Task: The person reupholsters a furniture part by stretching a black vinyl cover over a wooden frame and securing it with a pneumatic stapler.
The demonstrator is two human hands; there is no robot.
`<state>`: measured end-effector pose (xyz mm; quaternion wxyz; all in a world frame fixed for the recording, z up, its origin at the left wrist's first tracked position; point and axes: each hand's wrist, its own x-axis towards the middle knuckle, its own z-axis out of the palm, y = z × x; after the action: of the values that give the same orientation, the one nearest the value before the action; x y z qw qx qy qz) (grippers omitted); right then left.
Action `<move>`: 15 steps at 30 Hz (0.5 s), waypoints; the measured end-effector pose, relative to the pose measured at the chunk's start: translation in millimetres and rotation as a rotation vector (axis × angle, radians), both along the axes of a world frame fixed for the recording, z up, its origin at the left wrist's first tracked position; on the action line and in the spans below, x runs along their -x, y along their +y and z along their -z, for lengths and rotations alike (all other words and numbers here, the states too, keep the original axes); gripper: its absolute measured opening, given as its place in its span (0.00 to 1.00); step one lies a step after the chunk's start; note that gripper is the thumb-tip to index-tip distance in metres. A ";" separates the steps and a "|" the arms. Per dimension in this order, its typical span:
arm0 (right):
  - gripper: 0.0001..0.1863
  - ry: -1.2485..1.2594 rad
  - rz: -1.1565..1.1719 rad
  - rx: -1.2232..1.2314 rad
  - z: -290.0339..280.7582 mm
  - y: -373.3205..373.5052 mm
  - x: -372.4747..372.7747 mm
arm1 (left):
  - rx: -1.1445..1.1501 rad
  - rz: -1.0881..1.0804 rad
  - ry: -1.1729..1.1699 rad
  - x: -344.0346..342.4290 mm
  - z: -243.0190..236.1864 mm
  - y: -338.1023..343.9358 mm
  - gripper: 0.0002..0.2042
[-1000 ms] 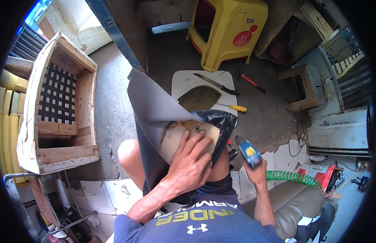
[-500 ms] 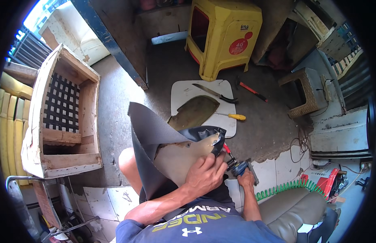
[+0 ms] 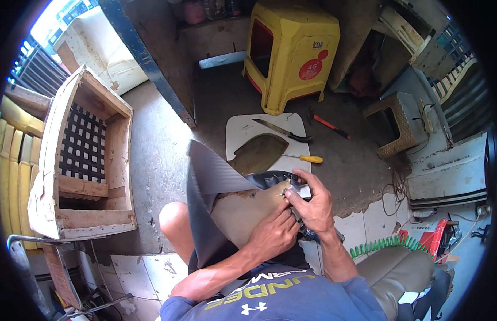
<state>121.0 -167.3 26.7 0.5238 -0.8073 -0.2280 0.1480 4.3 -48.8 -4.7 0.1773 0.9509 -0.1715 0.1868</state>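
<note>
A seat panel with a tan board back point(image 3: 240, 211) lies across my lap, wrapped in dark vinyl point(image 3: 211, 184) whose wide grey-backed flap stands up on the left. My left hand point(image 3: 274, 230) is closed at the panel's lower right edge, its fingers curled over the cover there. My right hand point(image 3: 313, 206) pinches the folded vinyl at the panel's upper right corner between thumb and fingers. Beneath the right wrist, a blue tool point(image 3: 308, 231), mostly hidden, rests by my lap. Small bright staples or tears mark the folded corner.
Ahead, a white board point(image 3: 240, 128) bears a knife point(image 3: 280, 129), an olive curved piece point(image 3: 262, 152) and a yellow-handled screwdriver point(image 3: 310, 159). Nearby are a red-handled hammer point(image 3: 331, 127) and yellow stool point(image 3: 299, 53). A wooden frame point(image 3: 120, 160) stands left; a green coiled hose point(image 3: 387, 245) runs right.
My right hand has let go of the blue tool and moved up to the panel's corner. My left hand has shifted slightly down, and the panel has moved a little right.
</note>
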 end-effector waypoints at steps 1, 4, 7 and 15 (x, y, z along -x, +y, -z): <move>0.32 -0.019 -0.002 0.016 7.2 -0.2 0.8 | 0.001 0.011 0.025 2.5 0.2 0.0 0.11; 0.27 0.098 0.009 -0.128 12.7 0.2 6.2 | 0.014 0.041 0.079 7.8 -0.8 1.6 0.15; 0.28 0.264 -0.024 -0.192 2.1 0.1 7.2 | 0.030 0.054 0.040 8.9 -1.7 4.9 0.11; 0.30 0.494 -0.043 -0.357 13.1 -9.5 2.5 | 0.029 0.052 -0.064 5.4 -1.7 3.8 0.05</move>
<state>118.5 -176.7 13.6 0.6938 -0.6371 -0.1331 0.3085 -1.1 -45.0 -3.0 0.1904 0.9370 -0.1991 0.2148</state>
